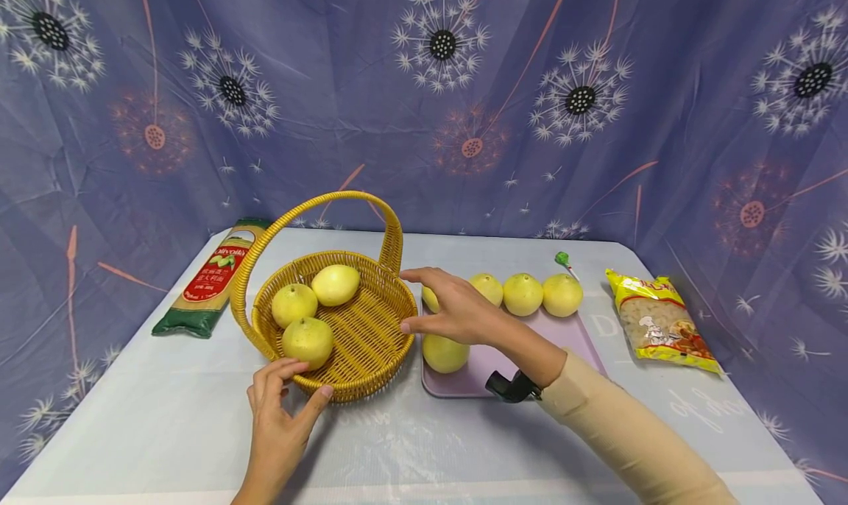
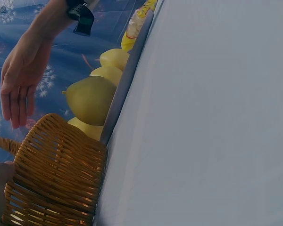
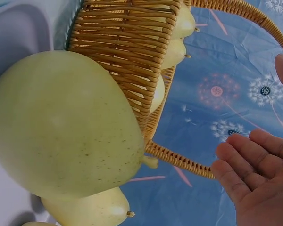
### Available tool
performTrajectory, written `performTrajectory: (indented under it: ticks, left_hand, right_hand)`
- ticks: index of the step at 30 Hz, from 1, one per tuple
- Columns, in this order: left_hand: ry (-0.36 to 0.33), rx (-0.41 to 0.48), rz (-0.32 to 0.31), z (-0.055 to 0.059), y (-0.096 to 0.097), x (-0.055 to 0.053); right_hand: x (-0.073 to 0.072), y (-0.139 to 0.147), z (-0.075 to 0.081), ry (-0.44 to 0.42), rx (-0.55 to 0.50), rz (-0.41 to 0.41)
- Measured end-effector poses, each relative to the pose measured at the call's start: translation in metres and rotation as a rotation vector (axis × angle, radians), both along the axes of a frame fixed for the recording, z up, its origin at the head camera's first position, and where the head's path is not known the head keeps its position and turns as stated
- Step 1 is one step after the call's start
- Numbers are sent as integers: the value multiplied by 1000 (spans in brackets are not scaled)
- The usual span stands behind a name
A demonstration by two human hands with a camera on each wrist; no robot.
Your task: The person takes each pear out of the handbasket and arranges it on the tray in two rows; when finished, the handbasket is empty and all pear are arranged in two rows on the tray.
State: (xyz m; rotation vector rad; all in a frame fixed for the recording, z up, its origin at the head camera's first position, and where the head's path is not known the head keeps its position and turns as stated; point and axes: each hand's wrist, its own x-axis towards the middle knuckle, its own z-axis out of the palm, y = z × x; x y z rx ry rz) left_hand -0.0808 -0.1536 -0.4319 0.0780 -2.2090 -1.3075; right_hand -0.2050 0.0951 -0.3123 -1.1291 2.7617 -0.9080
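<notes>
A round golden wicker basket (image 1: 364,358) with a tall arched handle holds three yellow-green pomelos: one in front (image 1: 308,342), one at left (image 1: 294,305) and one behind (image 1: 336,285). My left hand (image 1: 278,402) touches the basket's front rim, thumb and fingers spread apart, fingertips close to the front pomelo. My right hand (image 1: 457,306) hovers with nothing in it beside the basket's right rim, fingers extended and thumb apart. Below it, a pomelo (image 1: 445,353) sits on a pale purple tray (image 1: 556,332); the right wrist view shows this pomelo (image 3: 66,127) close up.
More pomelos stand along the tray's back edge, including one at right (image 1: 562,295). A green-topped lollipop (image 1: 562,258) lies behind them. A yellow snack bag (image 1: 662,321) lies at the right, a green and red pasta packet (image 1: 212,277) at the left. A patterned curtain (image 1: 331,85) hangs behind.
</notes>
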Motion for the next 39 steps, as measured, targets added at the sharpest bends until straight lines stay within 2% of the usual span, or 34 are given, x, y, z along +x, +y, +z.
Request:
performTrajectory:
  ticks: [13, 24, 39]
  left_hand:
    - [6, 3, -1, 0, 1, 0]
    - [3, 4, -2, 0, 0, 0]
    - [-3, -5, 7, 0, 0, 0]
  right_hand:
    - [-4, -14, 6, 14, 17, 7]
    - [-6, -28, 9, 39, 52, 36]
    - [-12, -51, 10, 29, 98, 83]
